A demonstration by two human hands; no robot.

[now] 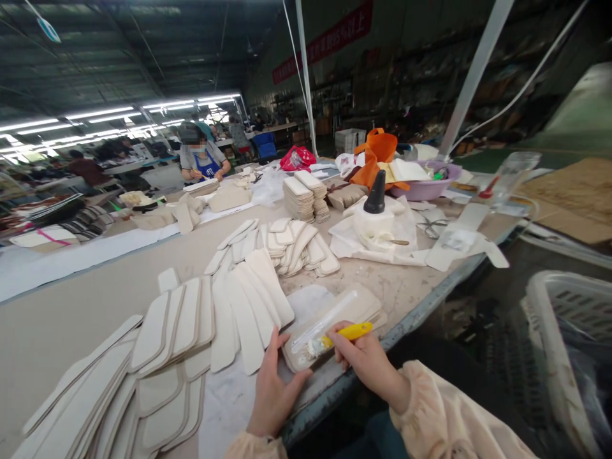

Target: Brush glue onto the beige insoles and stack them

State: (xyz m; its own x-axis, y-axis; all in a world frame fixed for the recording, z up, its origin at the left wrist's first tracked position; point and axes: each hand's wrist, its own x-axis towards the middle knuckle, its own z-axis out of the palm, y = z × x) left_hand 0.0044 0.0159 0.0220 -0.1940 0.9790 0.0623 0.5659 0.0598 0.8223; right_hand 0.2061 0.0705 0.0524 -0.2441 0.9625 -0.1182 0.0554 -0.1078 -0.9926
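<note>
My right hand [366, 363] is closed around a brush with a yellow handle [356, 330]. Its whitish bristles [315, 347] press on the near end of a long rounded beige panel [356, 303], which tops a small stack. A wet, glossy streak runs along that panel. My left hand [275, 389] has thumb and fingers spread, with the fingertips at the panel's near left end. Just left of it, long off-white panels [261, 287] lie fanned out in overlapping rows. A larger fan of panels [167, 325] spreads toward the table's near left.
A white tub [373, 223] with a black cone on top stands beyond the stack. Behind are piled panels [299, 197], an orange bag [380, 156] and a purple basin [425, 182]. A white plastic basket [549, 319] is at right. Across the table, another person [205, 159] works.
</note>
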